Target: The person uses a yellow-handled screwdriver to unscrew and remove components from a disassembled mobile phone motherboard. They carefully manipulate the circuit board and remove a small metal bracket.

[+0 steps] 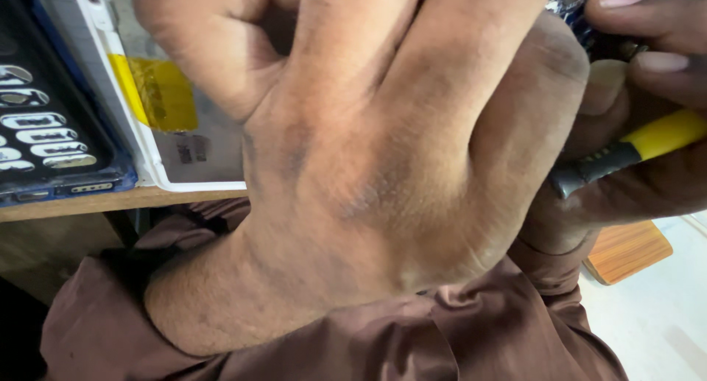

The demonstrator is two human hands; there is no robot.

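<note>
While the left hand (pixel 383 153) lies knuckles-up over the white panel (pixel 199 156) on the wooden bench edge (pixel 110 201), fingers curled, any grasp beneath cannot be determined. The right hand (pixel 641 131), at the right, clenches a yellow-and-black tool handle (pixel 630 151). Judged step: working the panel's far side. Further work requires a steady brace; the tip is hidden.

A wooden bench (pixel 110 201) carries a white-framed panel (pixel 158 167) — and beside it, a dark keypad device (pixel 51 131).

Open floor (pixel 663 315) right of bench (pixel 110 200)
</note>
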